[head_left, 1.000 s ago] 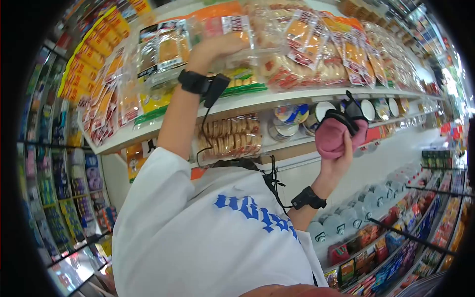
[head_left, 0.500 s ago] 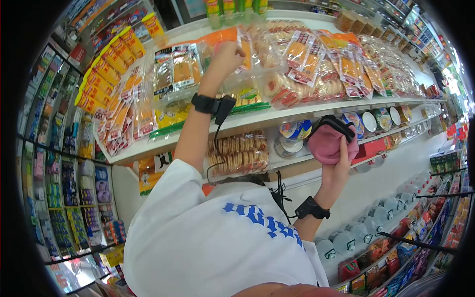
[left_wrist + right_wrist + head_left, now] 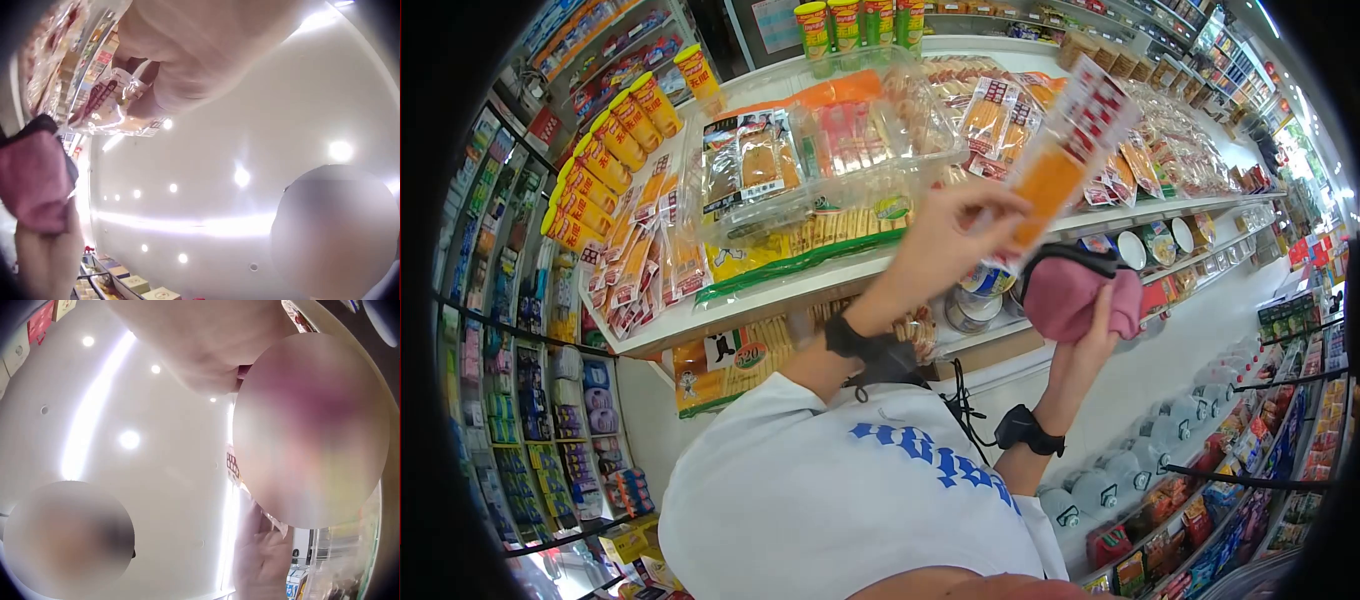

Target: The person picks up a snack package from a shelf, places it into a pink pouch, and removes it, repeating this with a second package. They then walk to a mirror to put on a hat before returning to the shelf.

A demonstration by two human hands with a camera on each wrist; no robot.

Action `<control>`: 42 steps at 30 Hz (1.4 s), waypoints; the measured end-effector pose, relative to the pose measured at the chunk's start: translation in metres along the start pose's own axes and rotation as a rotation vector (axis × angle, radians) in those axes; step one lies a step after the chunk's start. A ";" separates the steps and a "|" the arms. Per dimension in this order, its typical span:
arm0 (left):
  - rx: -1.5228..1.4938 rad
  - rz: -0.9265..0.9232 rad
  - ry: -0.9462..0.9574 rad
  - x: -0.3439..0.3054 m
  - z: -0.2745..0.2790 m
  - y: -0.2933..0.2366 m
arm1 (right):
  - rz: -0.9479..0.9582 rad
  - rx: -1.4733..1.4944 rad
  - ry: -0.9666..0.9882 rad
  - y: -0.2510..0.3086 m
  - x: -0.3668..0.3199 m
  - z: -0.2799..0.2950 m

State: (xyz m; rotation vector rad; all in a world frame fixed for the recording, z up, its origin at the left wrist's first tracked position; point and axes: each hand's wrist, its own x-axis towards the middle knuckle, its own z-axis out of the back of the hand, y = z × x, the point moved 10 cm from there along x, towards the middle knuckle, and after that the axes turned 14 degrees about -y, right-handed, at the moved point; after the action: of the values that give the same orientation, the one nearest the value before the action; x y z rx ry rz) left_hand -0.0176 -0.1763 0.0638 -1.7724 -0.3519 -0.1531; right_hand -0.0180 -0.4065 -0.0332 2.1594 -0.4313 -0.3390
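Observation:
My left hand [image 3: 960, 235] pinches a clear-wrapped snack packet [image 3: 1055, 170] by its lower end. The packet has an orange strip inside and a red-and-white checked top, and it tilts up to the right. In the left wrist view the fingers [image 3: 140, 109] are curled at the packet's crinkled wrapper [image 3: 109, 103]. My right hand [image 3: 1090, 335] holds a pink pouch [image 3: 1070, 295] with a black edge, its fingers laid against the pouch's front. The pouch is just below the packet. A clear plastic tray [image 3: 830, 195] with other packets lies on the shelf behind the left hand.
A white shelf [image 3: 670, 330] carries yellow tubes [image 3: 630, 140], several similar orange packets [image 3: 640, 250] and bagged round biscuits [image 3: 1190, 120]. Tins and cups [image 3: 975, 310] stand on the level below. Large water bottles [image 3: 1100, 485] line the floor at right.
My left hand has come away from the tray, down and to the right, now with a packet in its fingers. The right hand still holds the pouch in nearly the same place.

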 end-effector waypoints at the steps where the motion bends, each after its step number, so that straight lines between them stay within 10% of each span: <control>1: 0.045 -0.030 0.037 -0.004 -0.010 0.007 | -0.047 0.075 0.020 0.001 -0.003 -0.004; 5: 0.140 -0.196 0.079 -0.017 -0.043 0.022 | -0.196 0.165 0.060 -0.004 -0.034 -0.017; 10: -0.161 0.068 0.099 -0.019 -0.046 0.030 | -0.061 0.250 0.145 0.006 -0.053 -0.026; 13: -0.206 0.103 0.121 -0.016 -0.043 0.037 | 0.285 -0.392 0.452 0.008 -0.054 -0.043; 16: -0.208 0.037 0.060 -0.016 -0.037 0.031 | 0.777 -0.452 0.125 0.050 -0.076 -0.068; 24: -0.185 0.060 0.090 -0.019 -0.036 0.019 | -0.173 -0.175 0.294 -0.041 -0.049 -0.041; 30: 0.376 -0.409 -0.001 -0.014 -0.020 -0.002 | -0.007 -0.241 0.160 -0.029 -0.041 -0.034; 42: 0.275 -0.126 0.207 -0.021 -0.036 0.010 | 0.062 -0.139 0.058 0.021 -0.032 -0.030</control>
State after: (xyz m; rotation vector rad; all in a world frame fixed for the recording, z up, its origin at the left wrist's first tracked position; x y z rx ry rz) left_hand -0.0310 -0.2164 0.0565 -1.4492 -0.3184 -0.3580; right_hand -0.0388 -0.3835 0.0036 2.0105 -0.4286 -0.2638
